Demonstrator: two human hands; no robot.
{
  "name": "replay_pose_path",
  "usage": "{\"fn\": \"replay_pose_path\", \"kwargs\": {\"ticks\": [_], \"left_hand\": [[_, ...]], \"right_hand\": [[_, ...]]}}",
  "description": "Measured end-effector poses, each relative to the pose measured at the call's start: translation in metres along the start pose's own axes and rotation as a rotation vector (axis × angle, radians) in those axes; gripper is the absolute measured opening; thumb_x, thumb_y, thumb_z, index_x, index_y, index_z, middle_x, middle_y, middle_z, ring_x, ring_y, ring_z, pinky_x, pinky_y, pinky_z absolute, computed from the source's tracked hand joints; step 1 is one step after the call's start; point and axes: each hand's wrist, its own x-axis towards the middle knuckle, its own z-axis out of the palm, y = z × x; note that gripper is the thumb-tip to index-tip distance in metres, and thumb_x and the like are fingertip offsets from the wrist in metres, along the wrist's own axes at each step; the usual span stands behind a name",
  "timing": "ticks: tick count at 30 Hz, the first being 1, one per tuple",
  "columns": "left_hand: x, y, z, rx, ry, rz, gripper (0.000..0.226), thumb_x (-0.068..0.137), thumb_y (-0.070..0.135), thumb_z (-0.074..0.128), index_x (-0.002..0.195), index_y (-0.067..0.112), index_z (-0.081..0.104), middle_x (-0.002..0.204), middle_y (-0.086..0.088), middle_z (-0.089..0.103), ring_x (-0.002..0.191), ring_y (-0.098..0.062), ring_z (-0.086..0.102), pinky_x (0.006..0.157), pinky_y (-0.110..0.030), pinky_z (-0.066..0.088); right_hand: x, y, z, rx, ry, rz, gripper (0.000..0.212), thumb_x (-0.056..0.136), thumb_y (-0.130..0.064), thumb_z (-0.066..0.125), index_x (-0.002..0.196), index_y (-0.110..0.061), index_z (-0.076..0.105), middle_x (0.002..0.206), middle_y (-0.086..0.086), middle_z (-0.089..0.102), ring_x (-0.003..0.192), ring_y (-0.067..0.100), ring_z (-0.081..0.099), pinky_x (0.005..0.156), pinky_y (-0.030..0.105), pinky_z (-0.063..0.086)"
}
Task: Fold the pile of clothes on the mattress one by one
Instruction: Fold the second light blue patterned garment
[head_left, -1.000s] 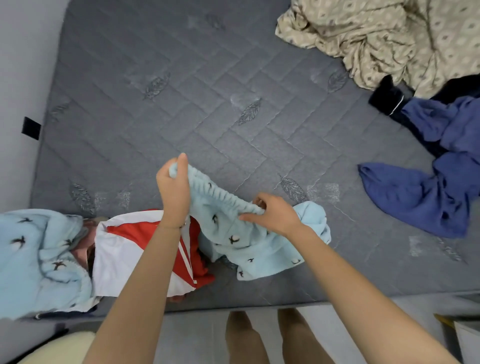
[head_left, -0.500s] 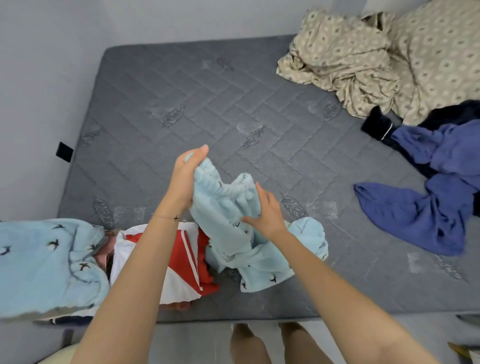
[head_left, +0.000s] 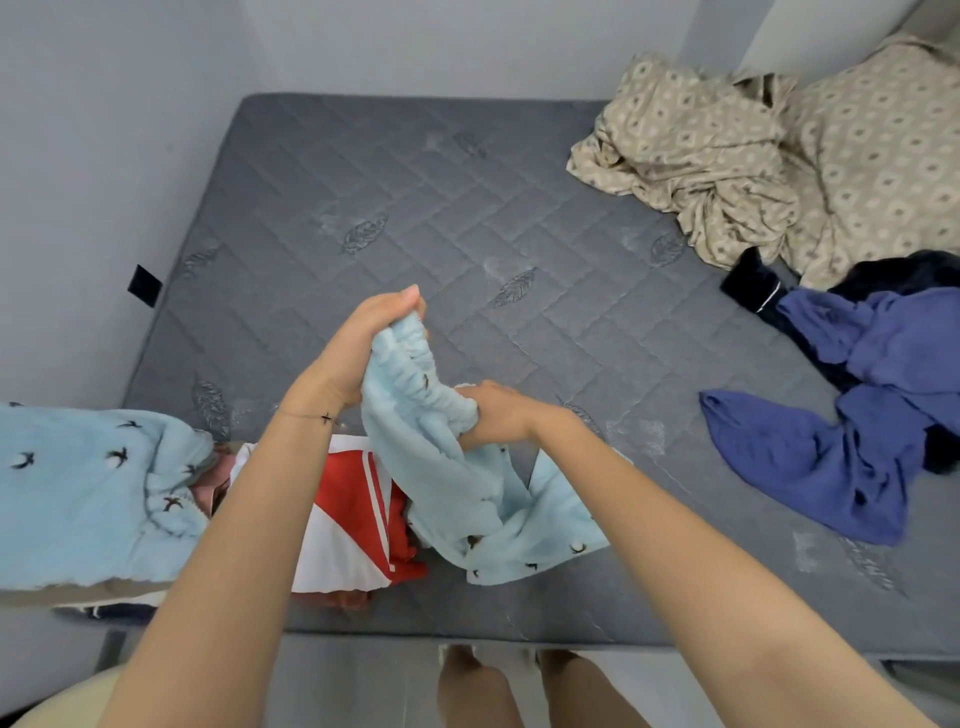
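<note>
At the near edge of the mattress (head_left: 467, 208), a light blue fleece garment (head_left: 467, 499) was held up, with its lower end trailing onto the quilting. Its elastic waistband was bunched between both hands.

Grip:
- The left hand (head_left: 363, 353) was clenched round the upper end of the band, fingers curled tight into the fabric.
- The right hand (head_left: 493, 415) was closed round the other end, lower and nearer the body, with cloth gathered in the fist.
- Nothing else was touched by either hand.

Progress, as judged:
- No fold had yet been laid in the held piece. It was judged to be at the straighten-out stage.
- A bird-print blue piece (head_left: 88, 493) and a red and white garment (head_left: 353, 519) were stacked at the near-left corner, partly overlapped. Whether they had been properly folded could not be told.
- A dark blue garment (head_left: 810, 467) and a black garment (head_left: 748, 283) lay crumpled on the right, touching each other and well apart from the hands. Both were judged as yet to be folded.
- A beige patterned sheet (head_left: 727, 156) was heaped at the far-right corner. Whether it belonged to the pile could not be told.

The task was judged to be mid-way at best.
</note>
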Motion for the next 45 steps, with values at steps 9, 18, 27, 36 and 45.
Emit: {"fn": "replay_pose_path", "kwargs": {"ticks": [9,18,27,36,45], "left_hand": [[0.000,0.016,-0.015,-0.114,0.630,0.069,0.041,0.090,0.057,0.054,0.068,0.022,0.053,0.071,0.002,0.057,0.070,-0.011,0.059,0.073,-0.028,0.051],[0.010,0.033,-0.030,-0.030,1.055,0.248,0.045,0.098,0.053,0.042,0.067,0.021,0.049,0.069,0.008,0.055,0.064,-0.004,0.056,0.067,-0.017,0.048],[0.019,0.072,-0.024,0.063,1.053,0.391,0.050,0.099,0.047,0.046,0.061,0.022,0.024,0.062,0.006,0.031,0.057,-0.007,0.032,0.060,-0.021,0.035],[0.021,0.080,-0.030,0.333,0.775,0.303,0.033,0.091,0.052,0.057,0.067,0.030,0.060,0.070,0.013,0.064,0.068,-0.001,0.060,0.068,-0.019,0.051],[0.009,0.082,-0.052,0.334,0.249,0.132,0.025,0.093,0.011,0.057,0.118,0.013,0.059,0.115,-0.008,0.070,0.108,-0.027,0.065,0.091,-0.040,0.051]], "right_hand": [[-0.031,0.026,-0.027,-0.201,0.111,0.261,0.053,0.067,-0.070,0.071,0.073,-0.021,0.051,0.084,-0.005,0.051,0.087,0.018,0.047,0.065,0.028,0.037],[-0.068,0.035,-0.072,0.273,0.372,0.300,0.036,0.086,-0.039,0.070,0.074,-0.010,0.052,0.065,-0.003,0.047,0.058,0.010,0.042,0.052,0.021,0.030],[-0.100,-0.006,-0.147,0.948,0.861,0.104,0.016,0.086,-0.029,0.071,0.090,-0.013,0.070,0.089,0.003,0.074,0.076,0.010,0.069,0.066,0.021,0.056],[-0.100,-0.030,-0.174,0.877,1.062,0.035,0.014,0.084,-0.024,0.073,0.094,-0.017,0.067,0.094,0.000,0.071,0.082,0.010,0.068,0.069,0.019,0.053],[-0.101,-0.032,-0.173,0.854,1.300,0.088,0.015,0.085,-0.024,0.072,0.076,-0.025,0.061,0.078,-0.008,0.065,0.070,0.003,0.062,0.058,0.011,0.050]]}}
